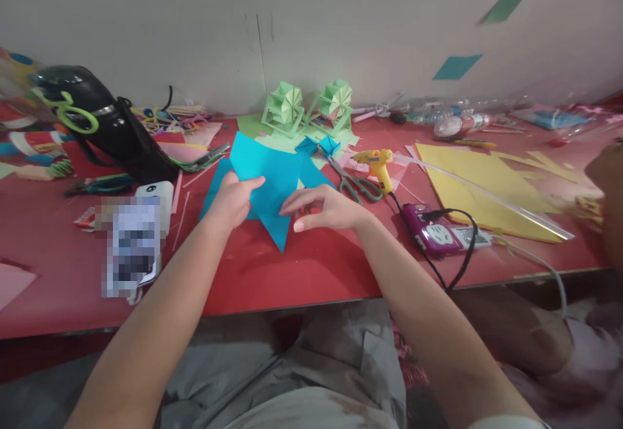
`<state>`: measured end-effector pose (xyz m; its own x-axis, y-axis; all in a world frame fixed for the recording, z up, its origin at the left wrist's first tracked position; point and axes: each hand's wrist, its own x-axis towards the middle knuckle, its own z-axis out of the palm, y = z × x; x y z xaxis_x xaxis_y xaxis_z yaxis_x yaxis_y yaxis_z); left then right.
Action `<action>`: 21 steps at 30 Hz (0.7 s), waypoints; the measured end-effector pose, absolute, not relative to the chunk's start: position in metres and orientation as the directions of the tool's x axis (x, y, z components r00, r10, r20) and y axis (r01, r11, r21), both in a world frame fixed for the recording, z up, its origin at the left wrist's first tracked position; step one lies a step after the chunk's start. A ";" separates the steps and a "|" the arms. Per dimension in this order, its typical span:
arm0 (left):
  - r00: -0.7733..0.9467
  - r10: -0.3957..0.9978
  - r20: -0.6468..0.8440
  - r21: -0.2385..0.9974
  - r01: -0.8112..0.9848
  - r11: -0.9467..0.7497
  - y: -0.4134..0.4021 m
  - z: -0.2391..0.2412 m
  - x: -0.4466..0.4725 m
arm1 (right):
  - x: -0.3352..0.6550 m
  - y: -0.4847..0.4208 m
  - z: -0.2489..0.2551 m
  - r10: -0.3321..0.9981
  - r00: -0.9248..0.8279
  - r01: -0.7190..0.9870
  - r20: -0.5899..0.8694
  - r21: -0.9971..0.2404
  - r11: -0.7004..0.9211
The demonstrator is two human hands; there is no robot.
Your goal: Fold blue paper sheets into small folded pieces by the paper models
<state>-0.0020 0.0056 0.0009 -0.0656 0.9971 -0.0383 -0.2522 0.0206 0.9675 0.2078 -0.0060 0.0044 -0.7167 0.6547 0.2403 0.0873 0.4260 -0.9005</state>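
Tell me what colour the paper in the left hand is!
Bright blue. The paper in the left hand shows best in the head view.

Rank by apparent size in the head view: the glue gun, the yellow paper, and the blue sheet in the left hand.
1. Yellow paper, largest
2. Blue sheet
3. Glue gun, clearly smallest

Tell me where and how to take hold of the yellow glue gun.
Grip the yellow pistol-shaped glue gun by its handle, probably best from above on its right: the handle points toward the near edge of the red table, the nozzle points left, and the grey-handled metal scissors lie close on its left.
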 end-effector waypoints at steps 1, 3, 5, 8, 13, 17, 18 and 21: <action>-0.069 0.997 -0.030 0.966 -0.259 0.012 0.005 0.002 -0.002 | 0.208 -0.004 0.004 0.704 -0.670 0.120 0.235 -0.902 0.416; -0.060 0.998 -0.020 0.957 -0.290 0.002 0.004 0.004 -0.002 | 0.207 0.000 0.001 0.844 -0.465 0.192 0.269 -0.899 0.393; -0.032 0.999 -0.013 0.945 -0.326 0.002 0.003 0.004 -0.002 | 0.206 0.005 -0.003 0.931 -0.194 0.219 0.309 -0.911 0.349; -0.002 1.000 0.030 0.948 -0.317 -0.029 0.003 0.002 -0.002 | 0.205 0.010 -0.006 0.966 -0.124 0.084 0.228 -0.967 0.239; 0.092 0.993 0.076 0.946 -0.321 -0.043 0.001 0.001 0.003 | 0.204 0.013 -0.009 0.925 -0.285 0.017 0.253 -0.963 0.269; 0.058 0.995 0.079 0.956 -0.289 -0.059 0.003 0.005 -0.001 | 0.209 0.018 -0.012 0.942 -0.222 0.025 0.250 -0.965 0.262; 0.044 0.997 0.070 0.964 -0.258 -0.057 0.005 0.006 -0.004 | 0.211 0.020 -0.012 0.948 -0.207 0.019 0.243 -0.967 0.252; 0.011 0.998 0.063 0.984 -0.168 -0.061 0.007 0.008 -0.013 | 0.215 0.022 -0.012 0.959 -0.160 -0.002 0.232 -0.972 0.235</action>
<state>-0.0127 0.0066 0.0078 0.0111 0.9979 0.0634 -0.1676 -0.0606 0.9840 0.2148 0.0225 -0.0124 -0.1598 0.9595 0.2322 -0.0018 0.2349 -0.9720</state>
